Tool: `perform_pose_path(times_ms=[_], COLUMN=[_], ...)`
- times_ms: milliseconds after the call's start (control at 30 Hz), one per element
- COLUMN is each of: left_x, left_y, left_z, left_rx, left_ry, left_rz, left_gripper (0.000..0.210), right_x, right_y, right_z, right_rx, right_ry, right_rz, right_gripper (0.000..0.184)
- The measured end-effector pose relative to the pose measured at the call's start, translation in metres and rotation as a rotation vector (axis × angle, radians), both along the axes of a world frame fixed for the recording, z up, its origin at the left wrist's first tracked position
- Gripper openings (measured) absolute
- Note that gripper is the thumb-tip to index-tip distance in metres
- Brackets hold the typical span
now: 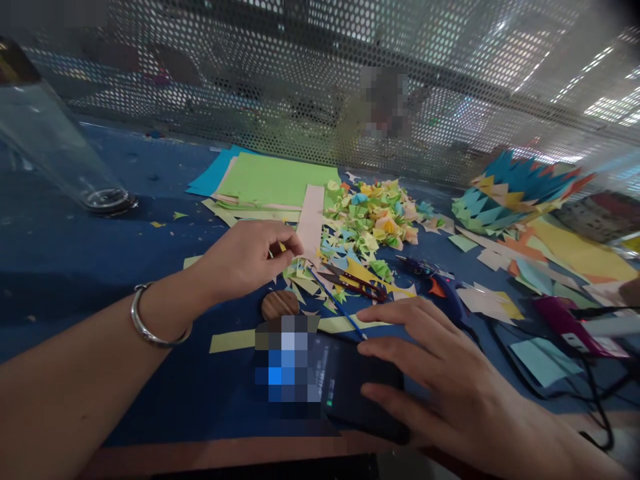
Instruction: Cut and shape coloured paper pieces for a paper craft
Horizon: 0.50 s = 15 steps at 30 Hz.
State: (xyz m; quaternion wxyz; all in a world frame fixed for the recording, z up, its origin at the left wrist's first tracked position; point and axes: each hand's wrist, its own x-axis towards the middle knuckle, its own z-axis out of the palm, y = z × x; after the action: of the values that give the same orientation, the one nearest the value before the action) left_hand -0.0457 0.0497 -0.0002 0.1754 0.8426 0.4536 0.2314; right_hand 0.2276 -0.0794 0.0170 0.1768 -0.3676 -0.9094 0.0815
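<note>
My left hand hovers over the blue tabletop with fingers curled and thumb close to the index finger. Its fingertips are beside a pale pink paper strip; anything pinched in them is too small to make out. My right hand is open, fingers apart, above a dark phone. One fingertip is close to the lower end of a thin blue stick; contact is unclear. Dark-red thread snips lie between the hands on paper scraps. A round wooden piece sits below my left hand.
Behind are green paper sheets and a heap of small folded paper pieces. A glass bottle stands left. To the right are a glue gun, a spiky paper bowl, a magenta device and black cables.
</note>
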Motion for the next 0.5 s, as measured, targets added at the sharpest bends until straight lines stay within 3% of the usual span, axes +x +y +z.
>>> perform_pose_path(times_ms=[267,500], left_x=[0.001,0.003], left_y=[0.001,-0.002], left_z=[-0.001,0.002], left_rx=[-0.027,-0.014], left_ry=[-0.04,-0.011], left_rz=[0.021,0.022], left_gripper=[0.019,0.019], right_x=[-0.001,0.014], right_y=[-0.004,-0.015], right_z=[-0.006,-0.022], right_rx=[-0.045,-0.055], right_ry=[0.0,0.042], right_rz=[0.052,-0.018], right_gripper=[0.023,0.027])
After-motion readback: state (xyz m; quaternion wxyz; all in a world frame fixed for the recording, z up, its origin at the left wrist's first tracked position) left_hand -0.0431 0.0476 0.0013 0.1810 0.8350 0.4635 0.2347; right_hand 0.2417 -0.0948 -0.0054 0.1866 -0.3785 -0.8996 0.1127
